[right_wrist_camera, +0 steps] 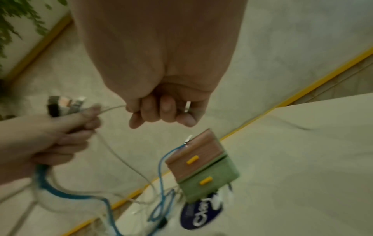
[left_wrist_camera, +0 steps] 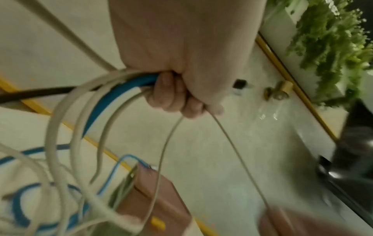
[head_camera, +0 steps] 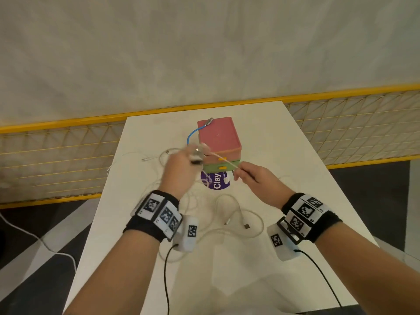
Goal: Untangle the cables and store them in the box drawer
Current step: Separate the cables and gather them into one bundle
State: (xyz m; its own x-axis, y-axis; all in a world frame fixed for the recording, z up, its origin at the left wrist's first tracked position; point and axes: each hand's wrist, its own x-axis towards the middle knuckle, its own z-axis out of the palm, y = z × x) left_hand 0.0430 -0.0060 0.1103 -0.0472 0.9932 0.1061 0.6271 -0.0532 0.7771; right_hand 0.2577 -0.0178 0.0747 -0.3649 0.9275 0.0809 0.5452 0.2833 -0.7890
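Note:
My left hand (head_camera: 181, 164) is raised above the table and grips a bundle of cables (left_wrist_camera: 113, 89): several white ones and a blue one. One thin white cable (head_camera: 223, 159) runs taut from that fist to my right hand (head_camera: 247, 175), which pinches it in curled fingers (right_wrist_camera: 153, 111). Behind both hands stands the drawer box (head_camera: 218, 142), pink above and green below, each drawer with a yellow handle (right_wrist_camera: 192, 160). Both drawers look closed. A blue cable (head_camera: 193, 133) lies with its metal plug on the box top. More white cables (head_camera: 229, 214) lie tangled on the table.
The white table (head_camera: 284, 160) is narrow, with edges close on both sides. A purple round sticker (head_camera: 216, 181) lies just in front of the box. A yellow mesh fence (head_camera: 341, 123) runs behind the table. Loose plugs (head_camera: 246, 226) lie near my right wrist.

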